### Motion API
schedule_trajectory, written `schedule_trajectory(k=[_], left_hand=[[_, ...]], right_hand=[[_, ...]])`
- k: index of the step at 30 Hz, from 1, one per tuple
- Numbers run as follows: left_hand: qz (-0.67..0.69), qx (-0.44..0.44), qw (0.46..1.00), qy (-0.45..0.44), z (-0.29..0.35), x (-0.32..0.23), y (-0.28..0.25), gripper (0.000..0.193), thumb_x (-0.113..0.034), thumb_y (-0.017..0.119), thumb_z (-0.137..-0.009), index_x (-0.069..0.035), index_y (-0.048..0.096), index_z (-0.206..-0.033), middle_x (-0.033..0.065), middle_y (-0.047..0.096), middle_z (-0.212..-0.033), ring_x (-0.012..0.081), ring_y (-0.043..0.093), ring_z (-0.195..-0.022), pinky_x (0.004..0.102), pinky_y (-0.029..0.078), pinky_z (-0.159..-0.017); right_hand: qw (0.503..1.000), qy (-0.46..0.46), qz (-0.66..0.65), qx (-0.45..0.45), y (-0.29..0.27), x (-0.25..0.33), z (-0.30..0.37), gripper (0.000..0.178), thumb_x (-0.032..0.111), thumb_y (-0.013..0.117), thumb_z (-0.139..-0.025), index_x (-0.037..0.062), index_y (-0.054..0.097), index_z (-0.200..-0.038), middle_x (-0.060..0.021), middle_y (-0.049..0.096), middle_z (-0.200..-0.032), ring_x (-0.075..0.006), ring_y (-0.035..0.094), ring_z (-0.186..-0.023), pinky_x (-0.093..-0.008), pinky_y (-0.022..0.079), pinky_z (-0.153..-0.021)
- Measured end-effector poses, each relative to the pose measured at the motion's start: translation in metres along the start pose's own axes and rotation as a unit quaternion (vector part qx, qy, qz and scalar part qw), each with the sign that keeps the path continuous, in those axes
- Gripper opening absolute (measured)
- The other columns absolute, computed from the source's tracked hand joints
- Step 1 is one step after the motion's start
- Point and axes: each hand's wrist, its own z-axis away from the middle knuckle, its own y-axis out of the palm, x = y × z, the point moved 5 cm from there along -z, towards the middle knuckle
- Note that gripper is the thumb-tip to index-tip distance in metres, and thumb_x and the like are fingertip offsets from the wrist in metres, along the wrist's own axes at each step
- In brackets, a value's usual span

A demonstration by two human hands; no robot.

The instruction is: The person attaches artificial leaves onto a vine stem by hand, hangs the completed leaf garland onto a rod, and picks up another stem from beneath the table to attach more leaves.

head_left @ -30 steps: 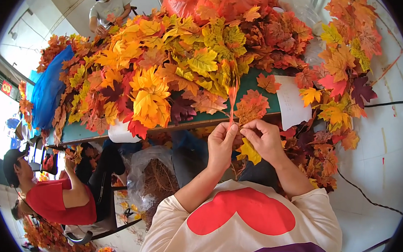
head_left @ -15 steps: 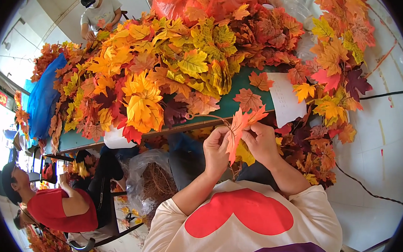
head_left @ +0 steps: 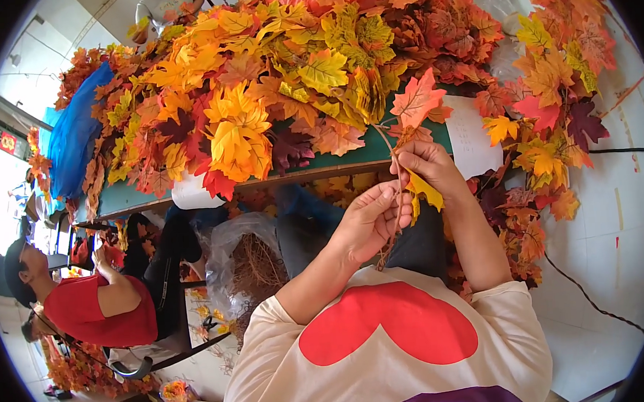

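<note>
In front of my chest I hold a thin brown stem of an artificial maple-leaf garland, its lower end hanging toward my lap. My right hand is closed around its upper part. Lower down, the fingers of my left hand pinch the same stem. Above my right hand a coral-pink maple leaf stands up, and a yellow leaf sticks out below its fingers. Part of the stem is hidden behind my fingers.
Heaped artificial leaves cover the green table. White sheets lie at its edge. Leaf garlands hang at right. A clear bag of brown stems stands left of my legs. A person in a red shirt sits at left.
My right hand has moved up and away from my left hand, which is now lower on the stem. The coral leaf, formerly between both hands, now stands above my right hand.
</note>
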Motion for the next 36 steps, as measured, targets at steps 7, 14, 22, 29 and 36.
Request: schedule_trajectory(k=[7, 14, 22, 29, 36], left_hand=[[0.089, 0.133, 0.985, -0.064, 0.019, 0.013, 0.013, 0.015, -0.021, 0.050, -0.090, -0.010, 0.051, -0.099, 0.0019, 0.058, -0.083, 0.0162, 0.059, -0.078, 0.0284, 0.050, -0.070], [-0.041, 0.028, 0.991, 0.126, 0.045, -0.006, 0.015, 0.014, -0.021, 0.047, -0.092, -0.008, 0.047, -0.096, 0.0036, 0.058, -0.081, 0.0163, 0.059, -0.071, 0.0302, 0.052, -0.061], [-0.118, -0.117, 0.942, 0.291, 0.042, -0.041, 0.003, 0.008, -0.013, 0.048, -0.091, -0.008, 0.052, -0.097, 0.0021, 0.055, -0.079, 0.0067, 0.045, -0.058, 0.0181, 0.036, -0.046], [-0.031, -0.085, 0.971, 0.223, 0.020, -0.035, -0.006, 0.014, -0.011, 0.049, -0.090, -0.006, 0.054, -0.102, 0.0019, 0.055, -0.085, 0.0069, 0.048, -0.069, 0.0175, 0.040, -0.056], [-0.015, -0.077, 0.970, 0.228, 0.020, -0.042, -0.003, 0.009, -0.007, 0.051, -0.088, -0.006, 0.054, -0.097, 0.0036, 0.055, -0.088, 0.0103, 0.054, -0.073, 0.0230, 0.046, -0.062]], right_hand=[[0.986, -0.001, -0.132, 0.103, 0.028, -0.018, 0.012, 0.017, 0.020, 0.055, -0.087, 0.0026, 0.055, -0.088, -0.0049, 0.058, -0.080, -0.0087, 0.055, -0.064, -0.0194, 0.045, -0.057], [0.990, 0.023, -0.042, 0.131, 0.042, -0.031, 0.004, 0.016, 0.018, 0.059, -0.085, 0.0024, 0.057, -0.090, -0.0030, 0.060, -0.082, -0.0082, 0.056, -0.071, -0.0207, 0.046, -0.064], [0.981, -0.039, 0.191, -0.006, -0.004, -0.012, 0.004, 0.014, 0.010, 0.057, -0.084, -0.0012, 0.061, -0.091, -0.0032, 0.062, -0.080, -0.0089, 0.057, -0.073, -0.0227, 0.046, -0.067], [0.790, -0.171, 0.520, -0.276, -0.068, 0.035, 0.005, 0.018, 0.013, 0.059, -0.080, 0.0012, 0.061, -0.093, -0.0097, 0.063, -0.083, -0.0222, 0.059, -0.073, -0.0298, 0.046, -0.066], [0.715, -0.225, 0.599, -0.282, -0.080, 0.032, -0.036, 0.022, 0.014, 0.059, -0.079, 0.0010, 0.059, -0.096, -0.0138, 0.061, -0.094, -0.0290, 0.055, -0.089, -0.0364, 0.043, -0.078]])
